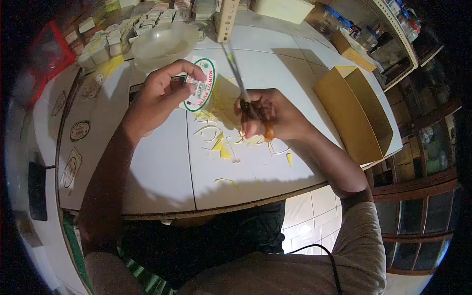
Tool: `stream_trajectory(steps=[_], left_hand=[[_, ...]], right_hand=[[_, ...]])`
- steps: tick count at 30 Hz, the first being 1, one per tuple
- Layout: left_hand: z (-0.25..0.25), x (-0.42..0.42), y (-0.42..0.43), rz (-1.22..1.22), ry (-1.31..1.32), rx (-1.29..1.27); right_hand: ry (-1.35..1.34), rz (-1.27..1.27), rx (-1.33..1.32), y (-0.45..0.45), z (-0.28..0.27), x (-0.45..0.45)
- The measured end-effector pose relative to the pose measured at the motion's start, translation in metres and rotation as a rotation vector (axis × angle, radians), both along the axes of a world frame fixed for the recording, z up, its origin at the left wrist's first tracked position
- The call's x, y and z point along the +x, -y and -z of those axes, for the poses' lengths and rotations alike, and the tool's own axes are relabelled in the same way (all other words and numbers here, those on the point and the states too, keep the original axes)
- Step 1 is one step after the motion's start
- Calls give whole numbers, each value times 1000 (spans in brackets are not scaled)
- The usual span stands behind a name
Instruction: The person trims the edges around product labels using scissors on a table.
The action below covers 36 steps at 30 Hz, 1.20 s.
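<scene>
My left hand (155, 96) pinches an oval paper label (208, 78) with a green border and red print reading "KUNYIT PUTIH" between thumb and fingers. In my right hand (285, 115) is a pair of scissors (236, 69), its blades pointing up and away, to the right of the label and apart from it. Motion blurs the handles and fingers, so I cannot tell how far the blades are spread. Under both hands, yellow and white paper scraps (224, 151) lie scattered over the white tiled table (157, 172). A dark-edged flat thing is partly hidden behind my left hand.
A yellow cardboard box (344, 110) stands open at the right. Farther back are a translucent bowl (164, 46), stacks of labels (115, 42) and a perforated metal post (227, 22). Several oval labels (80, 131) lie at the left, near a red-edged container (61, 42).
</scene>
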<state>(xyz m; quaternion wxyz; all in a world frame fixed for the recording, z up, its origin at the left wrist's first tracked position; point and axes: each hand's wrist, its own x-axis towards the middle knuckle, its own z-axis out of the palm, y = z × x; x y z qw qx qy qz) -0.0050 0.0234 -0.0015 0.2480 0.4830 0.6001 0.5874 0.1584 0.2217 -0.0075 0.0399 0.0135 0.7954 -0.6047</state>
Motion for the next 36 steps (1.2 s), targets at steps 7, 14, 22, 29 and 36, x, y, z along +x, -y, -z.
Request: stream_trajectory(steps=[7,14,22,29,36], left_hand=[[5,-13,5,75,-6,-40],[-4,-6,7,12,141,-57],[-5,-8,6,12,22,-85],[-4,-7,4,-3,11,-6],[-1,-15,5,-18,-6,4]], right_hand=[[-167,-105,21,-9,4,-1],[-85,-159,125,-15,-6,2],[-115,-195,145,-14,-4,1],[149,-99,81,-8,-16,2],[-17,-117,-194,-14,-3,-1]])
